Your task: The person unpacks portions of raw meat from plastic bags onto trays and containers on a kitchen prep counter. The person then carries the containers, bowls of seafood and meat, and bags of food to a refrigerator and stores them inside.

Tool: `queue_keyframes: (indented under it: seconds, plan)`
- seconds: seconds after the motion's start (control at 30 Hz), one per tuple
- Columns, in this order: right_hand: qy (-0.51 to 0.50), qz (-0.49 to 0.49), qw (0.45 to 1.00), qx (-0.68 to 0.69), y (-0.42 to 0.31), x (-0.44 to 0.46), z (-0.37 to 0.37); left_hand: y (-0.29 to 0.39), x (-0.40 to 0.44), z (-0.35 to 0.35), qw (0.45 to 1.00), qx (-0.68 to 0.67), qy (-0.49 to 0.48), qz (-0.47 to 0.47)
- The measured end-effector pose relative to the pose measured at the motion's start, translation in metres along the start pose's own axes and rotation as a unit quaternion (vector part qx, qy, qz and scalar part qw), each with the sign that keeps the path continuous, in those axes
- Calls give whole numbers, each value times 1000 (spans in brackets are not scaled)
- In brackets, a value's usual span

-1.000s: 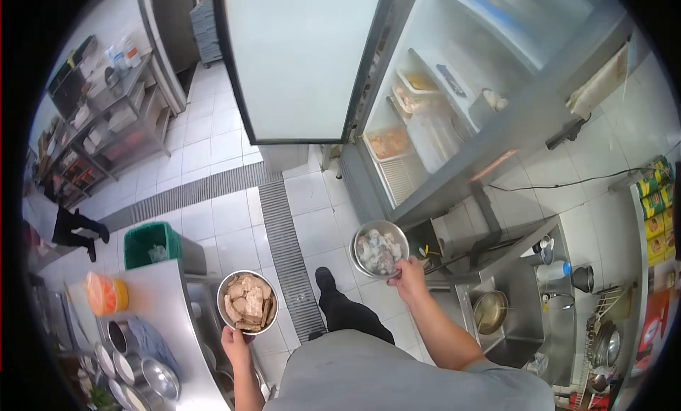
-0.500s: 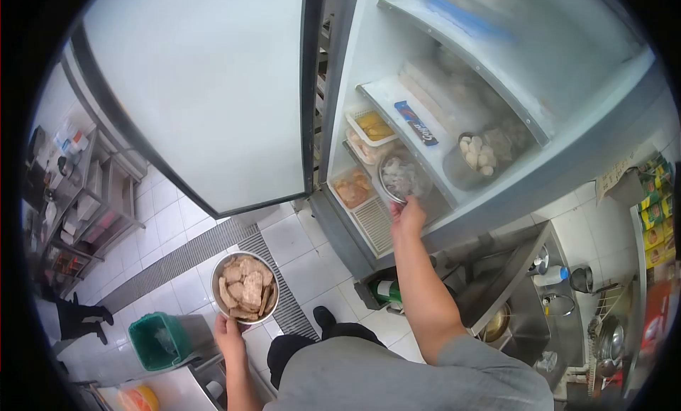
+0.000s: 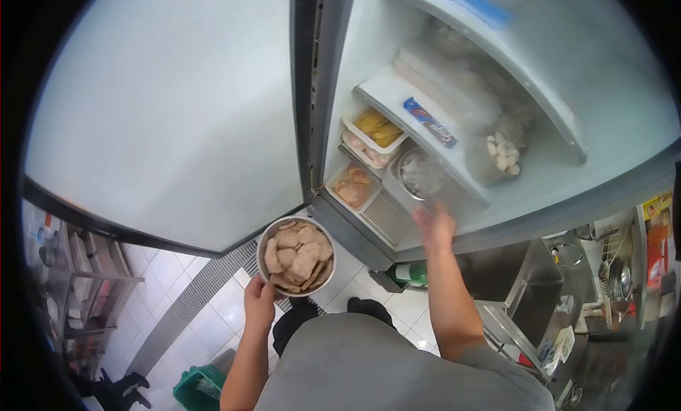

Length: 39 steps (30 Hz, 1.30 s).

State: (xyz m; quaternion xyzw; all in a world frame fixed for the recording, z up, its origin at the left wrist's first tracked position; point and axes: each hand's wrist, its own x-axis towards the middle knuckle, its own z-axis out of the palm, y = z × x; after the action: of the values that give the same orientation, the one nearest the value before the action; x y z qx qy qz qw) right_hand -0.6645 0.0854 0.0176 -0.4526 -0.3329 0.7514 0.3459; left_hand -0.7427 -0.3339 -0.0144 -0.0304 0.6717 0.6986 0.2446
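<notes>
My left hand point(image 3: 260, 301) grips the rim of a round metal bowl point(image 3: 333, 258) filled with flat, pale brown pieces of meat point(image 3: 298, 255), held level in front of the open freezer. Inside the freezer, a metal bowl of ice point(image 3: 421, 173) sits on the lower level. Just in front of its near rim is my right hand point(image 3: 434, 225), slightly blurred, with its fingers apart and nothing seen in them. Beside the ice are a white tray of yellow pieces point(image 3: 377, 129) and a tray of raw, pinkish meat point(image 3: 352, 187).
The freezer door point(image 3: 170, 113) stands wide open at left. A container of white, egg-shaped pieces point(image 3: 503, 154) is on the shelf behind a blue label point(image 3: 430, 122). A steel sink point(image 3: 543, 297) lies at right, a green bin point(image 3: 201, 388) at lower left. Another person's dark legs point(image 3: 117, 391) show at far left.
My right hand has let go of the ice bowl's rim and drawn back a little. My left hand has brought the meat bowl rightward and up, closer to the freezer. The view has shifted.
</notes>
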Motion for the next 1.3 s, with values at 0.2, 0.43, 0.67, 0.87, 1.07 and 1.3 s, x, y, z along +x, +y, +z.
queue_keyframes:
  seconds: [0.2, 0.43, 0.67, 0.87, 1.07, 1.3]
  plan:
    - [-28, -482, 809, -335, -24, -66, 32, 53, 71, 19, 993, 25, -116, 10]
    - [73, -565, 626, -532, -188, 53, 182, 155, 105, 104, 977, 55, -177, 106]
    - [17, -438, 421, -794, -236, 208, 207, 251, 145, 195, 972, 45, -212, 94]
    - [74, -496, 594, -629, -249, 86, 204, 284, 171, 252, 969, 23, -234, 72]
    - [-50, -583, 537, -608, -231, 26, 207, 302, 181, 327, 950, 21, -291, 114]
    - [-30, -494, 552, -671, -244, 29, 221, 307, 183, 423, 929, -21, -364, 58]
